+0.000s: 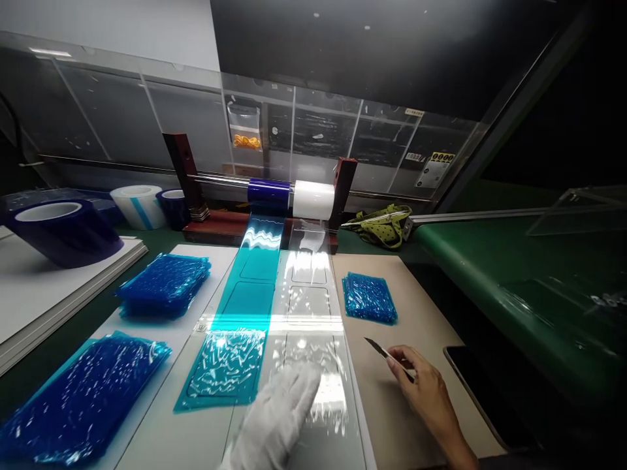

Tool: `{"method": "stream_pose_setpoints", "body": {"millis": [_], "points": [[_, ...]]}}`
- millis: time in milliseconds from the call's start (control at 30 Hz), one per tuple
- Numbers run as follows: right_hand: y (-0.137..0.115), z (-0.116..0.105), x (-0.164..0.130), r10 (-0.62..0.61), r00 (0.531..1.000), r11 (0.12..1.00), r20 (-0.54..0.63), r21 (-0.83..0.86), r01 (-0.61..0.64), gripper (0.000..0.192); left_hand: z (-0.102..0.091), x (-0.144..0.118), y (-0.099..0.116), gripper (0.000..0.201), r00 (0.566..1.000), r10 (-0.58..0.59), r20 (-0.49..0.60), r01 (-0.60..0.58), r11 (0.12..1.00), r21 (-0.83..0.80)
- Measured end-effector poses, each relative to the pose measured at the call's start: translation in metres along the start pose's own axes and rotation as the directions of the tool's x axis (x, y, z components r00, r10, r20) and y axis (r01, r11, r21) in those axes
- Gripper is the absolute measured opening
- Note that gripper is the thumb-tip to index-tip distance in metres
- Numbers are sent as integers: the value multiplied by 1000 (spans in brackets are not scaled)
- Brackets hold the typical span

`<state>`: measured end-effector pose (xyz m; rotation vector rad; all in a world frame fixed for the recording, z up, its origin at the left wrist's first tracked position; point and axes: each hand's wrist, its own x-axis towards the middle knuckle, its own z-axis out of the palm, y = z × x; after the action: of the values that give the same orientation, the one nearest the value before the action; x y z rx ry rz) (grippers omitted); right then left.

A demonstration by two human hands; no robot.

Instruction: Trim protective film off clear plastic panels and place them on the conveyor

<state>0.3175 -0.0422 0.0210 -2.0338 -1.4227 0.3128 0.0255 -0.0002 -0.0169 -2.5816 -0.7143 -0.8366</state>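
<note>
Head view, left to right. At the far left a large dark-blue film roll point(61, 228) lies on stacked white boards point(44, 294), whose edge runs diagonally toward the near left. Behind it stand a white tape roll point(133, 205) and a smaller blue roll point(172, 207). On the white mat point(161, 424) lie two heaps of blue film pieces: a near stack point(83, 398) reaching the picture's lower left edge, and a far stack point(164, 284). A strip of bare mat separates them from the blue film strip point(245, 313), which runs down from the blue roll on the wooden dispenser stand point(215, 225). Just beside it, edges touching, runs the clear film strip point(308, 307) from the white roll point(313, 199).

The left hand point(279, 414), in a white glove, lies flat and open on the near end of the clear film strip, pressing it and gripping nothing. Right of the strip the tan mat point(421, 326) is mostly bare, carrying only a small blue stack point(369, 297) near its far part. The bare right hand point(424, 385) rests on this mat, its grip closed on a thin blade point(379, 350) that points up-left toward the clear strip's edge, short of touching it. A dark tablet point(484, 391) lies just right of the mat, and the green surface point(490, 261) stretches beyond.
</note>
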Motion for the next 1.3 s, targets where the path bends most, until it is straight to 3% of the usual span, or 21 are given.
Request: {"method": "stream_pose_setpoints", "body": {"millis": [133,233,333,400,500,567,633,767,933,1133,1200,1300], "points": [[-11,4,-20,-64,996,997,53,-38,66,23,9,-57,51,49,987,-141,80,142,990,-12],[-23,11,-30,-124,985,986,119,-101,136,21,7,-70,66,44,993,-112,37,112,994,3],[-35,18,-34,-179,968,962,174,-173,209,19,-4,-62,62,39,1000,-5,1,5,999,45],[-45,21,-34,-216,951,941,220,-213,262,19,-15,-56,56,41,1000,-23,18,22,997,76],[-64,25,-34,-302,904,879,303,-278,387,18,-34,-55,44,47,968,-249,42,244,964,102],[-80,30,-33,-364,862,822,353,-313,476,20,-42,-60,36,54,907,-417,59,410,906,104],[-95,38,-31,-412,819,773,399,-324,546,21,-45,-65,27,60,862,-499,86,488,864,125],[-121,60,-27,-479,735,706,481,-287,648,18,-41,-72,19,50,881,-462,108,443,883,156],[-131,74,-21,-521,659,640,543,-263,722,19,-41,-70,19,63,890,-443,105,424,891,162],[-102,49,-18,-471,687,643,554,-317,697,20,-38,-80,31,100,888,-456,55,447,885,127],[-88,37,-18,-440,715,653,543,-353,670,20,-37,-83,38,91,894,-448,19,444,890,103],[-68,18,-19,-393,754,660,527,-410,630,18,-37,-82,44,56,907,-420,-35,421,907,21]]}}
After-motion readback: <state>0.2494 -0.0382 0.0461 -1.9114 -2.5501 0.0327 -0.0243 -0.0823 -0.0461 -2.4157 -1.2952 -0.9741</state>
